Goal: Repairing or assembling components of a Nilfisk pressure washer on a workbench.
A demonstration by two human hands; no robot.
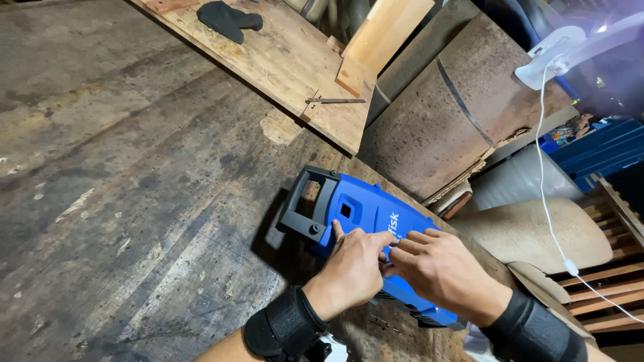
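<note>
A blue machine housing [362, 208] with a dark grey carry handle [310, 201] lies flat on the worn wooden workbench [134, 188]. My left hand [352, 268] rests on the middle of the blue cover, thumb and forefinger stretched out over it. My right hand [439, 265] lies on the cover right beside it, its fingertips meeting those of the left. Whether a small part sits between the fingertips is too small to tell. Both wrists wear black bands.
A plywood board [288, 60] with a black glove [225, 19] and a thin metal piece [335, 100] lies at the back. A rusty drum [443, 114], a white fan [563, 50] with its cord, and wooden slats [604, 281] stand right of the bench.
</note>
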